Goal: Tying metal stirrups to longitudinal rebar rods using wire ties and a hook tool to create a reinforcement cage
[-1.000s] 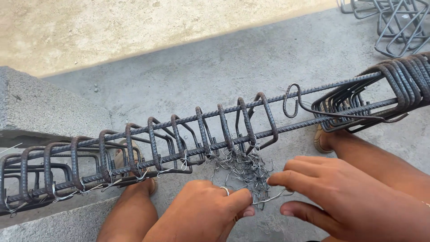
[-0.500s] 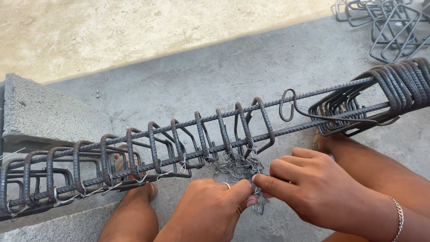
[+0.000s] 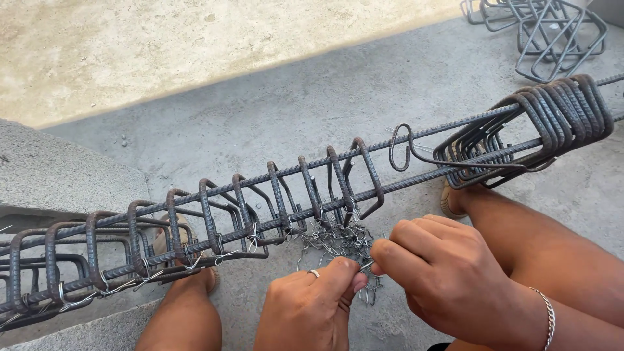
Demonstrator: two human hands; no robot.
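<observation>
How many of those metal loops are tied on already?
Done: roughly seven stirrups on the left sit spaced along the rebar cage, several showing wire ties. In hand: left hand and right hand pinch one wire from the tie-wire pile. Left: the bunched stirrups on the right are not spread or tied.

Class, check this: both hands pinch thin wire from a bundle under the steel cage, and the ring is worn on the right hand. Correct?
Not quite. The head view shows the ring on the left hand, not the right hand. Both do pinch wire from the bundle under the cage.
</observation>
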